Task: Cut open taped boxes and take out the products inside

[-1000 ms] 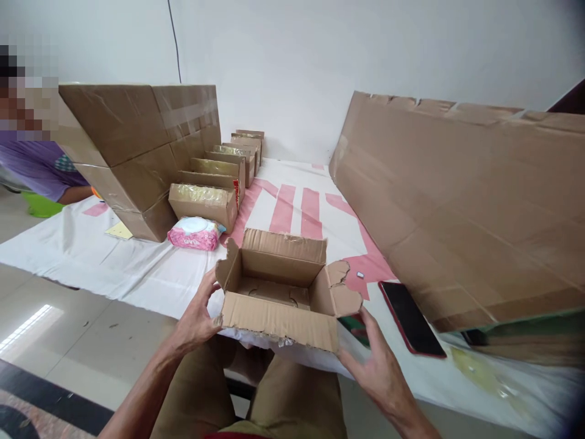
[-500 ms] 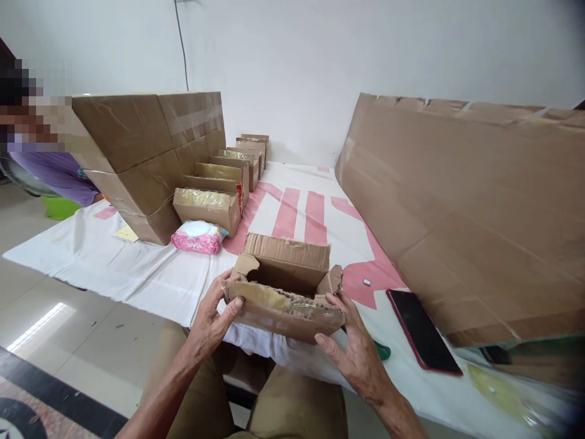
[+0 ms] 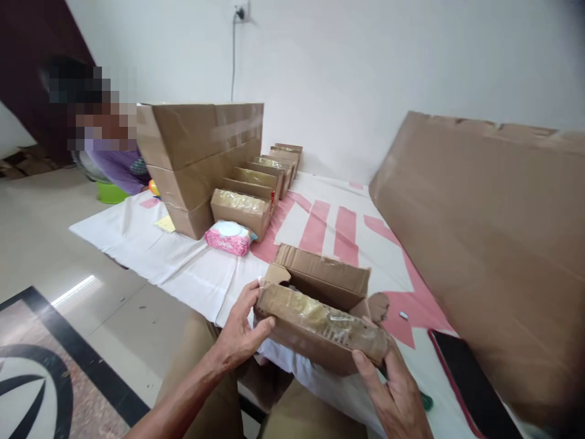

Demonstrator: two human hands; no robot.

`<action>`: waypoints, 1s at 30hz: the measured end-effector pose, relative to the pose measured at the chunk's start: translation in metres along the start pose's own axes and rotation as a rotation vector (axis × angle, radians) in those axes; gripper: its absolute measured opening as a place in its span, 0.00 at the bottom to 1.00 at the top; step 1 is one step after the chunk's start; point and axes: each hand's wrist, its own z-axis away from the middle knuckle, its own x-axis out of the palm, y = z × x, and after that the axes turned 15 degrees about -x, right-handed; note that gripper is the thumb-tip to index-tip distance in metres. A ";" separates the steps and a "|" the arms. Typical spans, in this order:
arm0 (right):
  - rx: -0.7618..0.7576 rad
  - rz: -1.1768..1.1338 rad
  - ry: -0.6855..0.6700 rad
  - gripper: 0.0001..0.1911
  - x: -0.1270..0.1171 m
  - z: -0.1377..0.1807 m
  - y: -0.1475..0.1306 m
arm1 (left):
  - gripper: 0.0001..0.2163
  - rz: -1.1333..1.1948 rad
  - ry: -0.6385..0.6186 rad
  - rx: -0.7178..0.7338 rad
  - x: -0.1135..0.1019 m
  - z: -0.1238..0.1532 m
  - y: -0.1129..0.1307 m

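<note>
A small open cardboard box [image 3: 306, 341] sits at the front edge of the cloth-covered table, its flaps up and clear tape along the near flap. My left hand [image 3: 244, 329] grips its left end, thumb on the near face and fingers around the corner. At the other end, my right hand [image 3: 388, 378] holds the near right corner, thumb on the front face and fingers behind the flap. The inside of the box is mostly hidden by the near flap.
A pink wipes pack [image 3: 228, 238] lies beside a row of open cardboard boxes [image 3: 247, 210]. Stacked cartons [image 3: 196, 158] stand behind them on the left, near a person in purple [image 3: 112, 161]. To the right are a phone [image 3: 470, 381] and a large cardboard panel [image 3: 493, 244].
The view has swung left, so things appear further right. The near flap of the box now lies flatter and smoother, and my right fingers have moved onto its right corner.
</note>
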 end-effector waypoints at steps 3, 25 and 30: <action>-0.049 0.021 0.018 0.26 0.013 -0.007 -0.003 | 0.26 -0.007 0.003 0.018 -0.012 -0.002 -0.004; -0.091 -0.436 -0.136 0.34 0.182 -0.090 -0.071 | 0.43 0.206 0.460 -0.252 -0.176 -0.047 -0.097; -0.031 -0.536 -0.191 0.39 0.211 -0.099 -0.073 | 0.37 0.127 0.521 -0.363 -0.165 -0.048 -0.102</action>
